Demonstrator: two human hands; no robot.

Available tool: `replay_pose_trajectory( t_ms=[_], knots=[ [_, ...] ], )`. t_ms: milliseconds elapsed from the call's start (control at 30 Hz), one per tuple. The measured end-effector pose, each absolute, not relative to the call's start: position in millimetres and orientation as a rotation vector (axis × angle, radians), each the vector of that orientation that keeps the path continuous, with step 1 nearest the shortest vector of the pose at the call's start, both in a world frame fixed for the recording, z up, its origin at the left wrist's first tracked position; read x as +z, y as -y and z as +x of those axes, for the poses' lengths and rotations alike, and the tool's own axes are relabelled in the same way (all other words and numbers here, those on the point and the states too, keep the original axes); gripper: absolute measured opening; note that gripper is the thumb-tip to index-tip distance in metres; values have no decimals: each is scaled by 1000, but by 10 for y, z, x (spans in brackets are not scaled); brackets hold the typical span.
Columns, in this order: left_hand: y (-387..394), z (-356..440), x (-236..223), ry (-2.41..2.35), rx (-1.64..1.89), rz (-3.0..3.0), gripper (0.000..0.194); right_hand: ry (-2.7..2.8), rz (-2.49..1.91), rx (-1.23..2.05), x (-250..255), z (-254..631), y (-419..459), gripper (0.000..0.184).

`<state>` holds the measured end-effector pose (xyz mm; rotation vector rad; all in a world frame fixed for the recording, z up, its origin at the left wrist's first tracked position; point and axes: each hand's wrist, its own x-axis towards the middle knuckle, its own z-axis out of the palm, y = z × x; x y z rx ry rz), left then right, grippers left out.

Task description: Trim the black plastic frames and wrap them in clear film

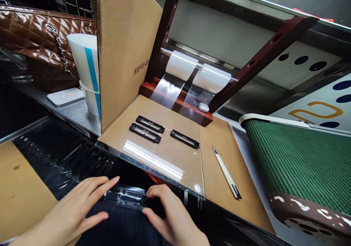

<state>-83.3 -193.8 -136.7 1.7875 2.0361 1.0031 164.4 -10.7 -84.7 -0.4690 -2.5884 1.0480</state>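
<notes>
My left hand and my right hand hold a small black plastic part between them, low in the view. The left fingers are stretched out along its left end with the thumb below. The right thumb and fingers pinch its right end. Three similar black parts lie on a clear sheet over the cardboard-covered work surface beyond my hands.
A white utility knife lies right of the sheet. Two rolls of clear film hang on a red frame at the back. A cardboard wall, a white cup and a brown bag stand left; a green conveyor belt runs right.
</notes>
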Motion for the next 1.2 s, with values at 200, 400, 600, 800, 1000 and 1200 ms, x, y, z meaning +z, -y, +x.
replay_pose_trajectory(
  t_ms=[200, 400, 600, 800, 1000, 1200],
  knots=[
    [1861, -796, -1309, -2080, 1033, 1961, 65, 2612, -477, 1096, -857, 1656, 102, 24],
    [1796, -852, -1209, -2093, 1014, 2078, 66, 2683, -321, 1029, -837, 1610, 81, 16],
    [1848, -877, -1247, -2101, 1048, 2041, 33, 2692, -237, 969, -824, 1536, 71, 11],
    [1943, -921, -1408, -1967, 1029, 1807, 30, 2707, -191, 953, -831, 1484, 61, 13],
    [1998, -919, -1517, -1951, 1057, 1658, 32, 2623, -185, 924, -787, 1336, 95, 17],
    [2252, -1479, -1981, -2357, 1075, 1268, 38, 2320, -531, 560, -610, 1532, -43, 21]
  ],
)
